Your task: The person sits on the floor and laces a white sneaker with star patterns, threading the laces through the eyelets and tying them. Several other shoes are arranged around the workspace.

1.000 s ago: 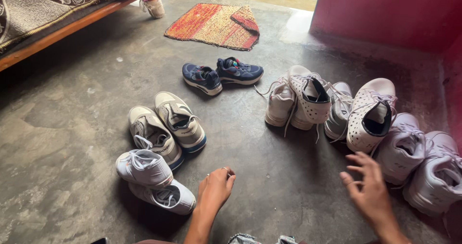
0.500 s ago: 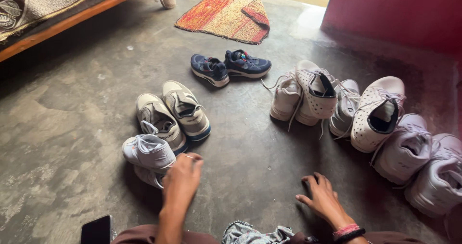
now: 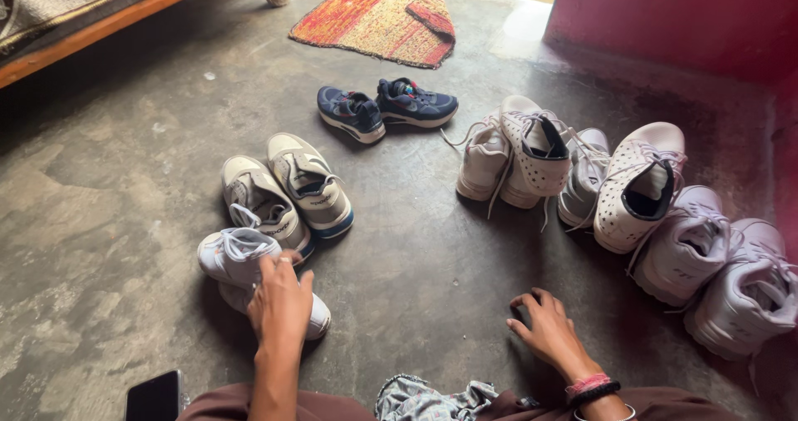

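Sneakers of pale grey-white fabric, 2 of them stacked one over the other (image 3: pixel 241 263), sit at the lower left of the frame on the grey concrete floor (image 3: pixel 416 263). The left hand (image 3: pixel 281 305) lies across the heel end of the pair, fingers curled over the upper shoe and thumb toward the lower one, so it looks to be grasping them, though how firmly it clamps cannot be told. To handle them well, I judge the fingers should pinch both heel collars together so the pair comes up as 1 and loose laces do not drag. The left forearm rises straight from the bottom edge, wrist bent slightly forward. The right hand (image 3: pixel 544 331) rests at lower right, palm down on the floor, fingers spread and holding nothing, a pink and black band at the wrist. Just above the stacked pair stand 2 beige low sneakers with blue soles (image 3: pixel 287 196); well apart, at centre right, a heap of white lace-up shoes (image 3: pixel 615 196).
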